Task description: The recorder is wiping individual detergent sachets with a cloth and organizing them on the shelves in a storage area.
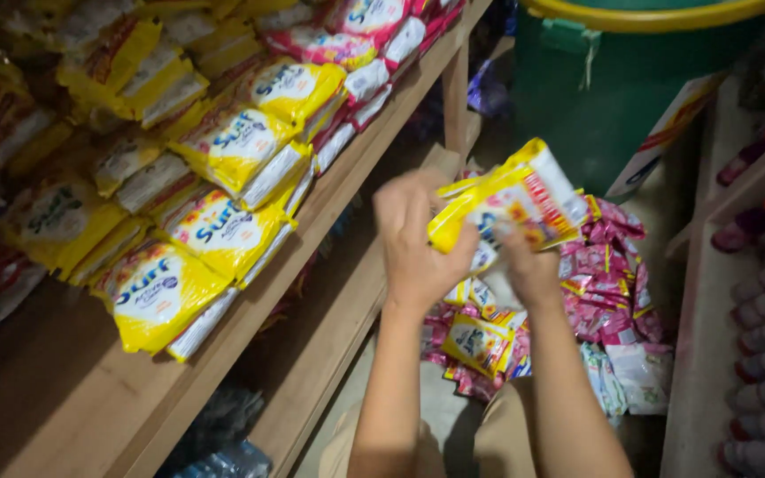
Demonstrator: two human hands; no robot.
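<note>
On my far left I see rows of yellow plastic detergent sachets (223, 230) stacked on a slanted wooden shelf (250, 319). Moving right, my left hand (413, 243) has its grip closed on the near edge of a strip of yellow and white plastic sachets (511, 204), held up in front of me. My right hand (529, 265) grips the same strip from beneath. Below lies a heap of pink and yellow packets (608, 283), and above right stands a green plastic bin (613, 80).
</note>
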